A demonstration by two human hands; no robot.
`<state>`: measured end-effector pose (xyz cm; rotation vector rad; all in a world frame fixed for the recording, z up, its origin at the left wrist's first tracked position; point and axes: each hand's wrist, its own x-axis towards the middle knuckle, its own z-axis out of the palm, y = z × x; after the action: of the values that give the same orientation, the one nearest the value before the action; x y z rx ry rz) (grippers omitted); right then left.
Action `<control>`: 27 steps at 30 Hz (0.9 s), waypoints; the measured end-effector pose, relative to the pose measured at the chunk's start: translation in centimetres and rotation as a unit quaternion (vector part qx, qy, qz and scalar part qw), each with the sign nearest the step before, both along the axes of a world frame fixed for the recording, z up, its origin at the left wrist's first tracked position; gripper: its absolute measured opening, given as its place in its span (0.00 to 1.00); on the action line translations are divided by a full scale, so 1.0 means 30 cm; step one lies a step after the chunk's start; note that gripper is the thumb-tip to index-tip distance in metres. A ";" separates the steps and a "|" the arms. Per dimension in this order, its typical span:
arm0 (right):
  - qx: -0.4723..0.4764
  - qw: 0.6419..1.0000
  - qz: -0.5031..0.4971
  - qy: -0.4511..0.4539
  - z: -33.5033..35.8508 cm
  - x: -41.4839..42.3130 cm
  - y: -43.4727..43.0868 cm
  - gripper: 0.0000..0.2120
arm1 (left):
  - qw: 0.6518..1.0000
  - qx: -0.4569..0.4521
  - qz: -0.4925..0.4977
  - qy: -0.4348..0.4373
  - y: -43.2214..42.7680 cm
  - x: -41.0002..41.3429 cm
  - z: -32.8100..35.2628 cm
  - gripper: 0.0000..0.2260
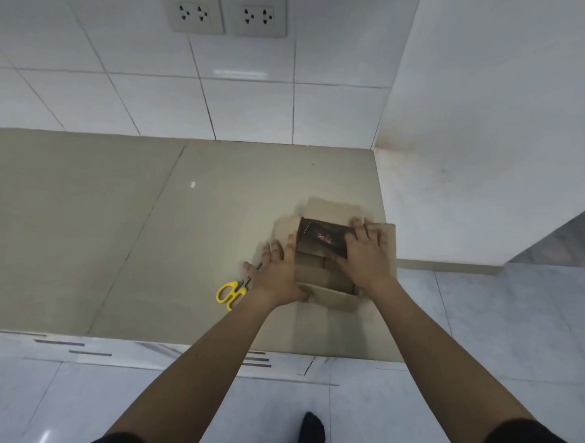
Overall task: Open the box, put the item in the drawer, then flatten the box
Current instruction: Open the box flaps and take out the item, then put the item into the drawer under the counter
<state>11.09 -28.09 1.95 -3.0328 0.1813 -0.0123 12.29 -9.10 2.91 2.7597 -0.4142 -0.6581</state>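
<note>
1. Nearest me is my own foot (312, 427) on the floor, with both bare forearms reaching forward over the counter (125, 222).
2. My left hand (276, 273) lies flat with fingers spread on the left flap of the cardboard box (326, 272), its thumb hooked at the near flap, pressing the flap outward and down.
3. My right hand (366, 253) is also spread, palm on the right flap, its fingertips curling over the rim toward the dark item (323, 237); it grips nothing that I can see.
4. That item sits inside the box, against the far wall, and is not yet out. The box stands near the right end of the counter.
5. I judge the step to be finishing the opening: all four flaps look folded back, so lifting the item comes next.
6. To do it well, I should keep one palm pinning a flap so the light box does not slide or tip, then reach in with the other hand and grip the item by its sides.
7. Yellow-handled scissors (230, 293) lie just beside my left wrist; I should keep my arm from knocking them.
8. I see no drawer from here.
9. Reddish marks show on the item, too blurred to read. No other writing is legible.
</note>
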 end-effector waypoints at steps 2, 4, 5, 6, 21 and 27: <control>0.047 0.997 -0.028 -0.063 0.023 -0.045 0.035 0.23 | 1.000 -0.023 0.001 -0.011 0.029 -0.014 0.002 0.58; 0.101 0.988 -0.043 -0.106 0.042 -0.099 0.104 0.23 | 0.998 -0.056 0.014 -0.018 0.079 -0.042 0.000 0.56; 0.127 0.982 -0.041 -0.131 0.047 -0.130 0.146 0.23 | 0.996 -0.076 0.026 -0.025 0.113 -0.058 -0.005 0.53; 0.154 0.974 -0.033 -0.160 0.052 -0.156 0.188 0.23 | 0.994 -0.099 0.044 -0.036 0.149 -0.073 -0.009 0.49; 0.151 0.971 0.165 -0.080 -0.173 -0.296 0.680 0.25 | 0.563 -0.509 0.551 0.347 0.726 -0.453 -0.239 0.12; 0.130 0.965 0.139 -0.182 -0.271 -0.261 0.689 0.22 | 0.470 -0.504 0.581 0.432 0.694 -0.414 -0.445 0.19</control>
<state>3.25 -7.42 -6.17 -2.7032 -0.2537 -0.4783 -0.12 11.72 -10.44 0.7983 0.9472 -0.8060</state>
